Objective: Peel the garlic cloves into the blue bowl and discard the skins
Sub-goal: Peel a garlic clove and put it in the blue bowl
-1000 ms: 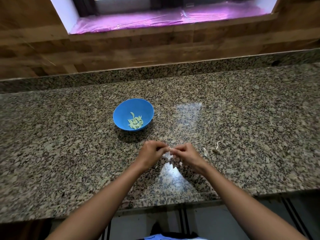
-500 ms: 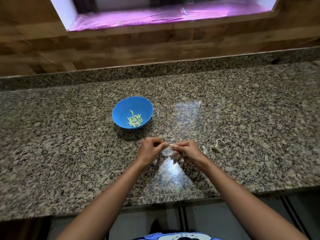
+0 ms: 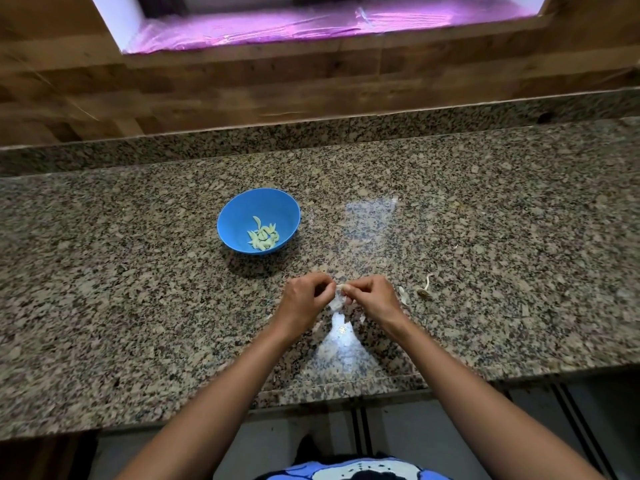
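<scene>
The person is standing at the granite counter and is peeling one garlic clove, which is sitting between the two hands just above the counter, near its front edge. The left hand is curling its fingers and pinching one end of the clove. The right hand is pinching the other end and seems to be pulling at the skin. A thin white piece of skin is hanging or lying just under the clove — I cannot tell which. The blue bowl is waiting further back and to the left, with peeled cloves already lying in it. In my judgement the step is going best when one hand is holding the clove firmly while the other is drawing the skin away in one long strip, not tearing it into small bits. Some dry scraps are lying to the right of the hands — these and the new skin are needing collection afterwards, well apart from the bowl.
</scene>
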`<state>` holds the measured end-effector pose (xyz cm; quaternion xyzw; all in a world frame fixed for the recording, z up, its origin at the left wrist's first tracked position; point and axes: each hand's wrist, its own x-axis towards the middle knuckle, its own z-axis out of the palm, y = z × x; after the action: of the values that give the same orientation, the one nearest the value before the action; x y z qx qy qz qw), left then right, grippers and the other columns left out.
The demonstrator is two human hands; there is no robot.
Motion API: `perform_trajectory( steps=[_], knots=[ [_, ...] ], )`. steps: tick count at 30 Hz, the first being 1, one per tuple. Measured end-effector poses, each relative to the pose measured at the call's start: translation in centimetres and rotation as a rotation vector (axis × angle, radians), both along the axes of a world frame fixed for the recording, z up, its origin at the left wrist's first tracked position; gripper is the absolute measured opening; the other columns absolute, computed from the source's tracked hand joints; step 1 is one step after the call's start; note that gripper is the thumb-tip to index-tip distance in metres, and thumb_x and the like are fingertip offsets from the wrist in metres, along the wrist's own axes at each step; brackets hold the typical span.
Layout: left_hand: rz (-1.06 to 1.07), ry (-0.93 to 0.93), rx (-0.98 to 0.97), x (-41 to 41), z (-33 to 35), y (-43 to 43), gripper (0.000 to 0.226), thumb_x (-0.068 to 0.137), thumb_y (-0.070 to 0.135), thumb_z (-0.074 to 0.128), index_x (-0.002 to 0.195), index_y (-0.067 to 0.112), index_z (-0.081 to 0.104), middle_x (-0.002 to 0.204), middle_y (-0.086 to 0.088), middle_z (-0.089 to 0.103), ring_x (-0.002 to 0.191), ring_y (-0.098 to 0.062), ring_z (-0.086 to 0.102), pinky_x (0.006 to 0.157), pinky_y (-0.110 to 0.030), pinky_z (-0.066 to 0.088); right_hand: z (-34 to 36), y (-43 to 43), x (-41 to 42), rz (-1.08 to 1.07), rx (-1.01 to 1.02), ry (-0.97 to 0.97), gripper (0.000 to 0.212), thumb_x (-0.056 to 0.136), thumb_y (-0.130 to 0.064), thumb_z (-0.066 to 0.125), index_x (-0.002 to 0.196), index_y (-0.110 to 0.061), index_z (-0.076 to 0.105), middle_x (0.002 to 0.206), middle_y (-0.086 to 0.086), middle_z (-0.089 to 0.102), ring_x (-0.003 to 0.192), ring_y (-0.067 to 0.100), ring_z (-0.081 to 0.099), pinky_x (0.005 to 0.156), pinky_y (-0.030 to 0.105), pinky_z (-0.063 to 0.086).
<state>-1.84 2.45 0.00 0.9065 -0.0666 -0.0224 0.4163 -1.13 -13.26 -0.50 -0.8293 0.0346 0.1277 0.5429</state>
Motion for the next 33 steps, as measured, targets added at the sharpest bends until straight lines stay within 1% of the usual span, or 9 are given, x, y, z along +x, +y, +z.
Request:
perform_trajectory(
  steps=[3, 6, 12, 15, 18, 22, 28, 30, 33],
  knots=[
    [0.018, -0.034, 0.022, 0.0, 0.0, 0.0, 0.014, 0.093, 0.014, 0.056, 0.085, 0.009, 0.066, 0.062, 0.009, 0.053, 0.051, 0.0, 0.043, 0.045, -0.012, 0.034, 0.1, 0.4, -0.1, 0.03, -0.027, -0.021, 0.024, 0.085, -0.025, 0.067, 0.061, -0.022, 0.067, 0.064, 0.006, 0.067, 0.051, 0.02, 0.056, 0.056, 0.035, 0.048],
    [0.006, -0.052, 0.009, -0.3, 0.1, 0.0, 0.013, 0.093, 0.011, 0.056, 0.085, 0.007, 0.065, 0.063, 0.01, 0.053, 0.051, 0.001, 0.044, 0.047, -0.011, 0.037, 0.0, 0.6, -0.1, 0.0, -0.008, -0.036, 0.017, 0.084, -0.024, 0.067, 0.068, -0.022, 0.07, 0.073, 0.011, 0.071, 0.069, 0.032, 0.065, 0.068, 0.044, 0.054],
    [0.053, -0.048, -0.003, -0.6, 0.0, -0.4, 0.014, 0.093, 0.012, 0.056, 0.084, 0.005, 0.065, 0.065, 0.005, 0.057, 0.052, -0.001, 0.046, 0.048, -0.01, 0.04, 0.1, 0.6, 0.0, 0.001, -0.024, -0.044, 0.014, 0.085, -0.023, 0.066, 0.072, -0.025, 0.07, 0.068, 0.002, 0.069, 0.061, 0.021, 0.06, 0.06, 0.038, 0.053],
    [0.09, -0.051, -0.033, -0.5, 0.1, -0.1, 0.015, 0.093, 0.011, 0.056, 0.081, 0.007, 0.064, 0.062, 0.007, 0.054, 0.051, -0.003, 0.045, 0.046, -0.012, 0.038, 0.1, 0.9, -0.2, 0.038, -0.048, -0.048, 0.017, 0.087, -0.022, 0.064, 0.07, -0.023, 0.069, 0.065, 0.002, 0.066, 0.054, 0.016, 0.052, 0.051, 0.028, 0.043],
    [0.067, -0.057, -0.03, -0.6, 0.2, 0.0, 0.012, 0.092, 0.011, 0.057, 0.083, 0.008, 0.065, 0.064, 0.008, 0.056, 0.052, -0.001, 0.049, 0.048, -0.01, 0.04, 0.2, 0.9, -0.1, 0.009, -0.031, -0.051, 0.019, 0.086, -0.022, 0.065, 0.068, -0.028, 0.068, 0.064, -0.002, 0.067, 0.056, 0.017, 0.056, 0.052, 0.03, 0.046],
    [0.138, 0.02, -0.063, 0.0, -0.5, 0.3, 0.016, 0.093, 0.014, 0.055, 0.082, 0.009, 0.065, 0.063, 0.001, 0.059, 0.051, -0.008, 0.048, 0.043, -0.013, 0.036, -0.1, 1.1, -0.2, 0.021, -0.03, -0.027, 0.026, 0.086, -0.024, 0.065, 0.061, -0.028, 0.064, 0.063, 0.004, 0.065, 0.05, 0.012, 0.044, 0.051, 0.025, 0.035],
    [0.03, -0.012, -0.012, -1.3, -0.6, -1.0, 0.013, 0.093, 0.012, 0.053, 0.086, 0.006, 0.063, 0.067, 0.004, 0.055, 0.052, -0.004, 0.046, 0.046, -0.012, 0.039, -1.0, 0.4, -0.3, 0.019, -0.145, -0.014, 0.011, 0.089, -0.025, 0.061, 0.088, -0.022, 0.071, 0.069, 0.0, 0.066, 0.051, 0.009, 0.046, 0.047, 0.019, 0.036],
    [0.1, -0.021, -0.039, -0.7, -0.3, -0.9, 0.015, 0.094, 0.012, 0.053, 0.084, 0.006, 0.062, 0.065, 0.004, 0.055, 0.05, -0.003, 0.045, 0.045, -0.011, 0.039, -1.1, 0.4, -0.7, 0.076, -0.156, -0.004, 0.012, 0.089, -0.026, 0.061, 0.087, -0.02, 0.071, 0.066, -0.005, 0.064, 0.047, 0.006, 0.044, 0.044, 0.017, 0.035],
    [0.214, 0.079, -0.054, 0.3, -0.8, 0.9, 0.015, 0.094, 0.013, 0.054, 0.084, 0.01, 0.065, 0.063, 0.005, 0.056, 0.05, -0.006, 0.046, 0.042, -0.011, 0.038, -1.5, 0.6, -1.1, 0.072, -0.09, 0.015, 0.014, 0.087, -0.029, 0.063, 0.088, -0.019, 0.072, 0.069, -0.002, 0.068, 0.055, 0.014, 0.054, 0.054, 0.026, 0.043]
  ],
)
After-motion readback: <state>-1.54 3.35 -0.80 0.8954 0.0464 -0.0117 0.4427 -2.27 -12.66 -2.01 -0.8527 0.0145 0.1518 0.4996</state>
